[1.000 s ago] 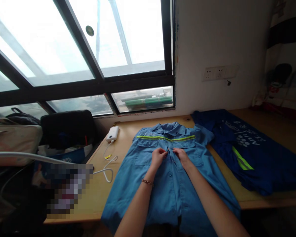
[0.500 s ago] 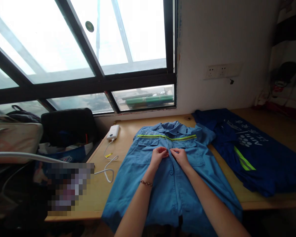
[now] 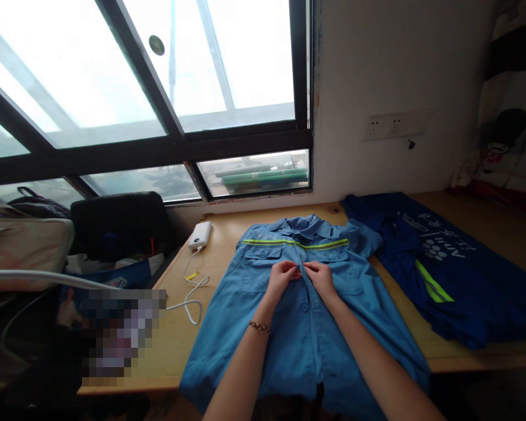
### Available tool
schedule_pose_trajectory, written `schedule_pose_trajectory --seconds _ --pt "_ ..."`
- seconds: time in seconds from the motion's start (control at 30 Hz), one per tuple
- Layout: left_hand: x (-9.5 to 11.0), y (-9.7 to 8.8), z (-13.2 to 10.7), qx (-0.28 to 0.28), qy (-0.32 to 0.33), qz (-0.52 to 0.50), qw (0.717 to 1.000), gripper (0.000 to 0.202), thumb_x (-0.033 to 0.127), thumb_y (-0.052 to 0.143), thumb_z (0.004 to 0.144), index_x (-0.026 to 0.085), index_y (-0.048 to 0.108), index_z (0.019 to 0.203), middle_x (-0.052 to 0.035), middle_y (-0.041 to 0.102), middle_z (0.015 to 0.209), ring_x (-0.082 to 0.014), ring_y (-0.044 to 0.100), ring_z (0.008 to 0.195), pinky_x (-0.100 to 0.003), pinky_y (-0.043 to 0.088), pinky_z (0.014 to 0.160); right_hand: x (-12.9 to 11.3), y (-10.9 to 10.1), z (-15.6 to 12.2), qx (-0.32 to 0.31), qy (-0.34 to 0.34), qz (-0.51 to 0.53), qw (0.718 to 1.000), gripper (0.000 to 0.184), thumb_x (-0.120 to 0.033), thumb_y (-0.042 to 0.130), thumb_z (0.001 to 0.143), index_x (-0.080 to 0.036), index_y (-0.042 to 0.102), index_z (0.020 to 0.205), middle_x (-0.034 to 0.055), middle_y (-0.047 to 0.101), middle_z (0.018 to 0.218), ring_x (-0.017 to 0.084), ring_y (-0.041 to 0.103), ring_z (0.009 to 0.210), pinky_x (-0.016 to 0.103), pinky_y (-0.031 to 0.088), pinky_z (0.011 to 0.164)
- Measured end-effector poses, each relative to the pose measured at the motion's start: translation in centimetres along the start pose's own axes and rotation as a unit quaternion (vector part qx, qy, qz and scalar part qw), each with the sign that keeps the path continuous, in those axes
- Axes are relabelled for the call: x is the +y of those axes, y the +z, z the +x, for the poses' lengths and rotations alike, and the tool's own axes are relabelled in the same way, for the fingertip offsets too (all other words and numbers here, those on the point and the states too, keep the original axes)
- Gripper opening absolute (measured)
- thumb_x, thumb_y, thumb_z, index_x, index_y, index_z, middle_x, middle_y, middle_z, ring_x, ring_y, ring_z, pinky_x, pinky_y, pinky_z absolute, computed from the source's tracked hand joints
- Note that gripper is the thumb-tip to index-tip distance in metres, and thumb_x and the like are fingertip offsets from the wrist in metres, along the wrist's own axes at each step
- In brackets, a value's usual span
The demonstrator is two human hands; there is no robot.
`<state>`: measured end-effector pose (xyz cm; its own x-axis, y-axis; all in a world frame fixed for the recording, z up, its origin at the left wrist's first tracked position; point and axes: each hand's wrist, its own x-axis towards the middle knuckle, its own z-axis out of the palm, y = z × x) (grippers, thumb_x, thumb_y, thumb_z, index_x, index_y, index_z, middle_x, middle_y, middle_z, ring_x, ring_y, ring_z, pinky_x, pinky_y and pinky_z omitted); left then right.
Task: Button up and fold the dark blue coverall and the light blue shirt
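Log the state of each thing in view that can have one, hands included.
Light shirt: laid front up, unbuttoned below the hands.
Left hand: fingertips pinched at the shirt's front opening.
Right hand: same, opposite side.
Dark garment: rumpled on the table.
Power bank: cable plugged in.
Cable: loosely looped.
Wall sockets: nothing visibly plugged in.

Big window (image 3: 241, 52) at left, black frame (image 3: 245, 145), bright white light coming in. Round spot (image 3: 156, 45) stuck on it. Long green things (image 3: 267, 178) outside, low down. Pale wall (image 3: 377, 64) at right, shady, with white sockets (image 3: 394, 124). Yellow wood table (image 3: 175, 345) below window. Floor too dark to see.
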<state>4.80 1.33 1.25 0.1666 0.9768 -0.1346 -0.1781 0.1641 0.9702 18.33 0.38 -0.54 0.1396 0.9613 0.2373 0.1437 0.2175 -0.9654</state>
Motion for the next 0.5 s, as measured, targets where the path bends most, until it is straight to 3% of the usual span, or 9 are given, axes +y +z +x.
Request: schedule_pose_trajectory --seconds 0.13,0.3,0.5 --pt "-0.2 0.6 0.0 0.043 0.009 0.015 0.999 0.034 0.038 0.071 0.056 0.012 0.056 0.073 -0.0003 0.06 0.059 -0.0126 0.058 0.055 -0.023 0.048 0.053 -0.8 0.4 -0.6 0.011 -0.004 -0.099 0.995 0.015 -0.029 0.057 0.068 -0.019 0.066 0.074 0.0014 0.065 0.067 0.016 0.059 0.062 0.025 0.044 0.061" --pt "-1.2 1.1 0.0 0.11 0.009 0.015 0.994 0.037 0.032 0.074 0.052 0.015 0.049 0.074 0.0051 0.052 0.052 -0.008 0.051 0.046 -0.017 0.039 0.044 -1.4 1.2 -1.2 0.005 0.003 -0.247 0.969 0.013 -0.025 0.057 0.067 -0.021 0.058 0.079 -0.0037 0.058 0.052 0.014 0.055 0.053 0.022 0.035 0.053" --pt "-1.9 0.9 0.2 0.14 -0.049 -0.075 0.986 0.038 0.022 0.072 0.05 0.017 0.045 0.076 0.0094 0.043 0.051 -0.0048 0.045 0.043 -0.017 0.036 0.044 -1.5 1.4 -1.2 -0.022 0.01 -0.27 0.963 0.017 -0.023 0.053 0.069 -0.021 0.054 0.085 -0.0056 0.052 0.049 0.012 0.052 0.051 0.02 0.03 0.05"
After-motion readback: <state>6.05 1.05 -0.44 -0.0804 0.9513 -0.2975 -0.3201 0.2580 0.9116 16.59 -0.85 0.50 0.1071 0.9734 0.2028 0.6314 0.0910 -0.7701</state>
